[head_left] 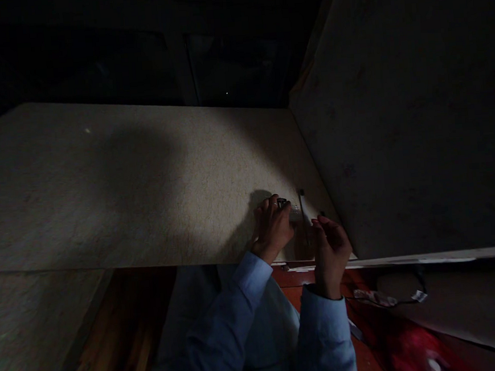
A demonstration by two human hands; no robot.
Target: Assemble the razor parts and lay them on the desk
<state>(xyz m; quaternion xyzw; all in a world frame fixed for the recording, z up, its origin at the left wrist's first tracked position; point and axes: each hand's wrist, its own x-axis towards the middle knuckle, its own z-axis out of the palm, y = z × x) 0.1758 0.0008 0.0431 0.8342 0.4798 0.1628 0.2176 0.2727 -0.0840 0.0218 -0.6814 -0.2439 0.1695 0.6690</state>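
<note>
My left hand (274, 224) rests on the light tabletop (178, 179), its fingers closed around a small dark object (282, 203) with a pale, see-through-looking part beside it. Dim light hides what kind of object it is. To the right, my right hand (333, 244) is raised a little with thumb and fingertips pinched together. Whatever it pinches is too small and dark to name. Between the two hands lies a thin, straight strip (303, 209) with a dark end, pointing away from me.
A pale upright panel (413, 115) borders the table on the right. Dark window-like panes (233, 66) stand behind the far edge. Below the table are a reddish floor (293, 279), a cable with a white tag (419, 296), and a red cloth-like item (414, 346).
</note>
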